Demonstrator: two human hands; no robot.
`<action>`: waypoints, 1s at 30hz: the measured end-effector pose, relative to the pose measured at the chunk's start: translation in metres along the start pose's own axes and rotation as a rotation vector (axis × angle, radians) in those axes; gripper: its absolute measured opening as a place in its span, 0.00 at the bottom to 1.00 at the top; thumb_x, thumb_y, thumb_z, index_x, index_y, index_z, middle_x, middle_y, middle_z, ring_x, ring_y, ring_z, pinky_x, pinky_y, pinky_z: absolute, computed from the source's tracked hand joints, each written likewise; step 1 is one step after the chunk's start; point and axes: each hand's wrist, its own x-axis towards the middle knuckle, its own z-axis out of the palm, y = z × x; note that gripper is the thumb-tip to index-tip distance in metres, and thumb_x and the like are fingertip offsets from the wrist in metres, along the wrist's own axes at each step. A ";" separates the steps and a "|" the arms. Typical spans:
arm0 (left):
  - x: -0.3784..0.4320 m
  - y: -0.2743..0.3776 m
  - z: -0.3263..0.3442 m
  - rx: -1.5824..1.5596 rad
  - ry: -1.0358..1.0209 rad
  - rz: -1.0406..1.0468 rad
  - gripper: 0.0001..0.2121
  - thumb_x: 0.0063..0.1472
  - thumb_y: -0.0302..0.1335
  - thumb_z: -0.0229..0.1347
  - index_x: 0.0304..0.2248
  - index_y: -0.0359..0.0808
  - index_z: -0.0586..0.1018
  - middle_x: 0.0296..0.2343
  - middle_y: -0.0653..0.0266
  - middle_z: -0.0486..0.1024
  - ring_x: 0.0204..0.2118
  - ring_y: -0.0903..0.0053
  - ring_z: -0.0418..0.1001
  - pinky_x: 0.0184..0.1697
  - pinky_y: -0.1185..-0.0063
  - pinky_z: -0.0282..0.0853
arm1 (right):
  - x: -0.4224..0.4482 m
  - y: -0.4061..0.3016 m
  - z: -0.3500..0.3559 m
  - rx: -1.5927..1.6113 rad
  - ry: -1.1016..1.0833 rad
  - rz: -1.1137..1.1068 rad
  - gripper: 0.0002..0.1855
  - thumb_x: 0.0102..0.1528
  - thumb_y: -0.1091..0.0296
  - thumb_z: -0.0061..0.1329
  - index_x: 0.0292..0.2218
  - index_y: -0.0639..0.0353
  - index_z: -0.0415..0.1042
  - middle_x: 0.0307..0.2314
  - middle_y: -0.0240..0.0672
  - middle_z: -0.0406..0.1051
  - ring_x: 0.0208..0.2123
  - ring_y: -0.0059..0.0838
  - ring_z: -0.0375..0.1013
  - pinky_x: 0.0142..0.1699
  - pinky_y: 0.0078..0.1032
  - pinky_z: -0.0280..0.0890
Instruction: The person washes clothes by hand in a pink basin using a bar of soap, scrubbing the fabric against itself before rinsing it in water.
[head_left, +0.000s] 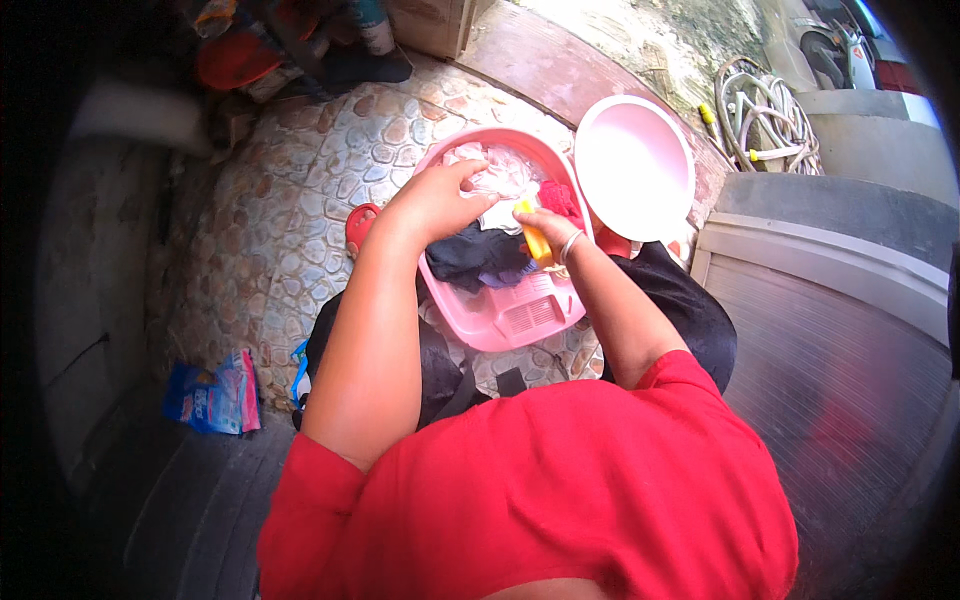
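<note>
Between my knees a pink plastic washtub (472, 330) with a ribbed washboard end (531, 315) holds wet laundry. Pale cloth (506, 172) lies at its far end, a red cloth (556, 199) at the right, and dark cloth (469, 255) nearer to me. My right hand (551, 229) grips a yellow object (536, 236), perhaps a laundry bar or a brush; its far part meets white cloth. My left hand (442, 196) hovers over the tub's left side, fingers spread above the pale cloth, nothing seen in them.
A round pale pink basin (637, 169) leans beside the tub at the right. A coiled hose (772, 124) lies beyond it. Blue and pink plastic packets (214, 397) sit at the lower left. A ribbed panel (817, 360) stands at the right, and buckets crowd the far left.
</note>
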 end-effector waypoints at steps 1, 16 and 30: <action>-0.002 -0.003 -0.001 0.012 0.002 -0.011 0.27 0.55 0.38 0.60 0.53 0.41 0.71 0.38 0.57 0.77 0.40 0.72 0.74 0.44 0.76 0.69 | 0.006 0.006 0.007 -0.020 0.017 0.025 0.29 0.45 0.49 0.62 0.44 0.52 0.66 0.32 0.31 0.69 0.28 0.30 0.71 0.30 0.28 0.70; 0.000 -0.016 -0.002 -0.068 0.025 -0.013 0.27 0.54 0.37 0.60 0.53 0.41 0.71 0.38 0.56 0.76 0.40 0.71 0.74 0.44 0.76 0.69 | -0.015 -0.003 0.037 0.364 -0.173 -0.275 0.26 0.51 0.56 0.57 0.47 0.58 0.67 0.35 0.34 0.72 0.30 0.32 0.74 0.35 0.26 0.71; -0.001 0.001 0.029 0.037 0.047 0.127 0.37 0.46 0.39 0.64 0.56 0.37 0.66 0.49 0.49 0.69 0.52 0.63 0.68 0.55 0.74 0.62 | -0.212 -0.057 0.045 0.433 -0.398 -0.771 0.51 0.47 0.43 0.58 0.62 0.58 0.48 0.45 0.38 0.66 0.43 0.34 0.70 0.41 0.27 0.71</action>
